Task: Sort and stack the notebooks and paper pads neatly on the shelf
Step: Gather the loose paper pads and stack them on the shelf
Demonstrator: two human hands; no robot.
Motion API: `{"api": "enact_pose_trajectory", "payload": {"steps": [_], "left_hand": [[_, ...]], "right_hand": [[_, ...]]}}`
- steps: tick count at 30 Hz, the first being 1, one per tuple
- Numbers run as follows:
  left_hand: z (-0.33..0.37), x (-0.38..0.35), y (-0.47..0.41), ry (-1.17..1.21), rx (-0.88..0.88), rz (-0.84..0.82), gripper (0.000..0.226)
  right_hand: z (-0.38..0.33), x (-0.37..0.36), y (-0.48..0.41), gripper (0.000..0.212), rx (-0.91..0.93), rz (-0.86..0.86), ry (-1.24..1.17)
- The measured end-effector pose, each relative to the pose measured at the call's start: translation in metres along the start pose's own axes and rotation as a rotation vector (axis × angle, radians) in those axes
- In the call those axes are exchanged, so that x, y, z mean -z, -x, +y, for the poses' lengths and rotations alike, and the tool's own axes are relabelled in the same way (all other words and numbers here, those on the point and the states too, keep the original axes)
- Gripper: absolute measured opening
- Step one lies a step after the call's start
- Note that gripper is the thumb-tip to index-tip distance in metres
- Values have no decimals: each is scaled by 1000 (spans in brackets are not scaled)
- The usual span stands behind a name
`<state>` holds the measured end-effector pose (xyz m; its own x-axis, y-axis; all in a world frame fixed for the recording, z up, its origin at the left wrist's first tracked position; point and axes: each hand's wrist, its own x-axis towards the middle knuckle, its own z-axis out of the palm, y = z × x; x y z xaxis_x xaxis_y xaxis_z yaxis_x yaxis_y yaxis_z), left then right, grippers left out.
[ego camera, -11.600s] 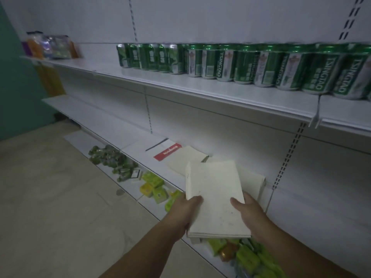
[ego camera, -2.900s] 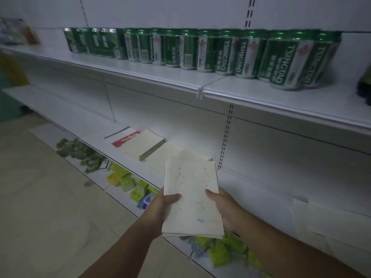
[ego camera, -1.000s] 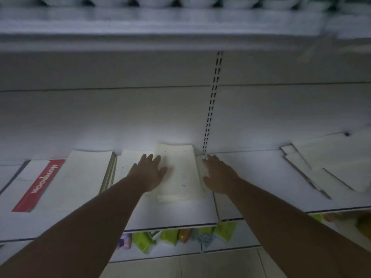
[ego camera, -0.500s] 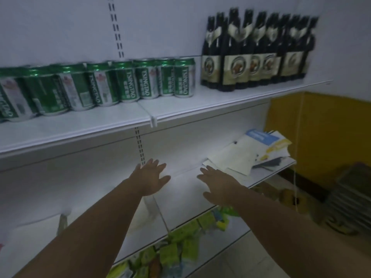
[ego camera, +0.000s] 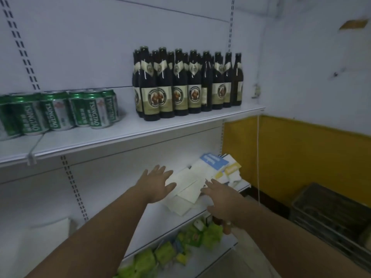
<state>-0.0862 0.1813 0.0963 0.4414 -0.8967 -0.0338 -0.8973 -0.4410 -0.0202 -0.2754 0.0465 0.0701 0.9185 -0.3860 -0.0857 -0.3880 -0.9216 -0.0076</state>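
Both hands, left [ego camera: 155, 185] and right [ego camera: 217, 197], reach empty and spread-fingered toward the loose pile of paper pads [ego camera: 188, 187] at the shelf's [ego camera: 120, 227] far right end, where overhanging sheets could slide off if nudged.

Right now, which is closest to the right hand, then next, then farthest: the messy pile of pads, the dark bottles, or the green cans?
1. The pile of pads, just in front of the right hand.
2. The dark bottles, higher up, above the hand.
3. The green cans, higher up too, far off to the left.
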Motion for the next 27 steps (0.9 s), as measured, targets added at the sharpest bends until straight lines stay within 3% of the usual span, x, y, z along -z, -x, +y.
{"api": "enact_pose_trajectory", "payload": {"steps": [10, 17, 20, 27], "left_hand": [[-9, -49, -57, 46, 108, -59, 57], [-37, -121, -148, 108, 185, -165, 59], [-30, -148, -174, 118, 186, -186, 59], [-12, -204, -183, 275, 306, -243, 57]], "right_hand": [[69, -29, -79, 60, 62, -48, -86], [106, -73, -133, 66, 119, -210, -158], [128, -75, -159, 62, 88, -313, -198], [148, -146, -242, 40, 23, -329, -289]]}}
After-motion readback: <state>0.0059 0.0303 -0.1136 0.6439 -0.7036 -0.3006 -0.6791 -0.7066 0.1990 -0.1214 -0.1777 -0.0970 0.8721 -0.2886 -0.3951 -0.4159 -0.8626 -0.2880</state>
